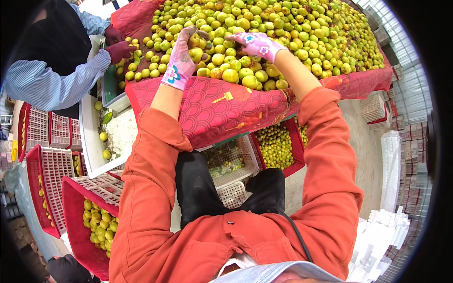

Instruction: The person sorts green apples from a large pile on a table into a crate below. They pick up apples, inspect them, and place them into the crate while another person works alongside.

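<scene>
A broad heap of small yellow-green fruits (269, 21), likely jujubes, some with brown patches, lies on a table under a red patterned cloth (212, 106). My left hand (181, 58), in a pink flowered glove, is curled around a few fruits (194, 41) at the near left of the heap. To its right, my right hand (256, 43) in a matching glove reaches over the fruits with its fingers pointing left. Its thumb and palm side are hidden, so whether it grips a fruit does not show.
At the left, a co-worker's dark-red gloved hand (122, 50) touches fruits by a white tray (106, 166) with a few fruits and leaves. Red-lined crates (81, 226) stand lower left. Beneath the table are a white basket (244, 171) and a red-lined crate of fruits (297, 166).
</scene>
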{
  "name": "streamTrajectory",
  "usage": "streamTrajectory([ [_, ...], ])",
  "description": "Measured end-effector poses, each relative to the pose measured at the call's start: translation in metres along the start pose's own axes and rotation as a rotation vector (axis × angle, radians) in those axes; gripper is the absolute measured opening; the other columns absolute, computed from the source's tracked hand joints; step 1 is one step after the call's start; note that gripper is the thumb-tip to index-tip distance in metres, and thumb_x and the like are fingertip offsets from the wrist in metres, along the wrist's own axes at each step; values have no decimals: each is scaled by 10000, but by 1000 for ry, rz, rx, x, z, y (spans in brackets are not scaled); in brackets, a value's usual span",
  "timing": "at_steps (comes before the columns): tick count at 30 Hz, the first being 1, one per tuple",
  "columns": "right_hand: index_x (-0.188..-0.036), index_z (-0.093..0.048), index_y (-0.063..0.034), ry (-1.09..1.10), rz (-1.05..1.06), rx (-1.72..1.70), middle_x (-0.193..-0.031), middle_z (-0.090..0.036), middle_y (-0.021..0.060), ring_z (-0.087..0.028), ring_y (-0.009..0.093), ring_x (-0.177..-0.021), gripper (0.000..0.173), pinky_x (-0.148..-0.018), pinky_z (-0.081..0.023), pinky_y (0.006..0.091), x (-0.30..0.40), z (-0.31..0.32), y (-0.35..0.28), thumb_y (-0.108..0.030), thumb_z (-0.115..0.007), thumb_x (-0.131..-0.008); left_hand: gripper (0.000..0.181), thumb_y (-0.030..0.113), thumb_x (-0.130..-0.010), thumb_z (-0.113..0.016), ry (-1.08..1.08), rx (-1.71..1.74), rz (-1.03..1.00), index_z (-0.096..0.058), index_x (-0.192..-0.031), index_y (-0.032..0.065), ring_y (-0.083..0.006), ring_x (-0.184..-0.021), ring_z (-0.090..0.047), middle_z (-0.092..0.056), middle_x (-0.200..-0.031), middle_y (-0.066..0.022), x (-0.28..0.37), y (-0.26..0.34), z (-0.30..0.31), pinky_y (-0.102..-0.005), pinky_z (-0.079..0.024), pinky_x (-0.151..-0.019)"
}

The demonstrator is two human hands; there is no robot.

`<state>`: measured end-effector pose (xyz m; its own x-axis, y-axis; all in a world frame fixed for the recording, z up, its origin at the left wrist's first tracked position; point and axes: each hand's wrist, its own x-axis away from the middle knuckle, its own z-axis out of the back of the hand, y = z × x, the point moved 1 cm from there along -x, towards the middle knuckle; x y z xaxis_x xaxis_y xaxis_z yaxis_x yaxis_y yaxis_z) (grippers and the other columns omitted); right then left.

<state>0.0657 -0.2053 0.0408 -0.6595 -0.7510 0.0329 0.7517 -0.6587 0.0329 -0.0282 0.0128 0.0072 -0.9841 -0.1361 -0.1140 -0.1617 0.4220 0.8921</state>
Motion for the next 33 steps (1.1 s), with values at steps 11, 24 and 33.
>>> streamTrajectory([
  [11, -1270, -562, -51, 310, -154, -1605, -1012, -668, 26, -628, 83, -872, 368, -707, -500, 202, -15, -5, 10, -199, -597, -935, 471, 361, -930, -533, -264, 347, 414, -445, -1332, 133, -240, -972, -655, -595, -1231, -137, 4, 5, -8, -292, -544, -575],
  [24, -1274, -586, -152, 592, 161, -196, -1249, -599, 118, -546, 328, -1156, 374, -1001, -406, 439, -26, 22, -81, -321, -418, -985, 315, 455, -892, -545, -117, 648, 409, -616, -1072, 207, -198, -770, -655, -666, -977, 1, 13, 8, -27, -251, -450, -440],
  [33, -1203, -633, -91, 719, -375, -103, -1180, -653, 128, -634, 243, -1054, 382, -984, -474, 343, -39, 36, 59, -324, -424, -984, 418, 379, -885, -525, -201, 802, 340, -593, -1219, 137, -369, -1083, -601, -606, -1251, -155, 5, 7, -16, -267, -458, -490],
])
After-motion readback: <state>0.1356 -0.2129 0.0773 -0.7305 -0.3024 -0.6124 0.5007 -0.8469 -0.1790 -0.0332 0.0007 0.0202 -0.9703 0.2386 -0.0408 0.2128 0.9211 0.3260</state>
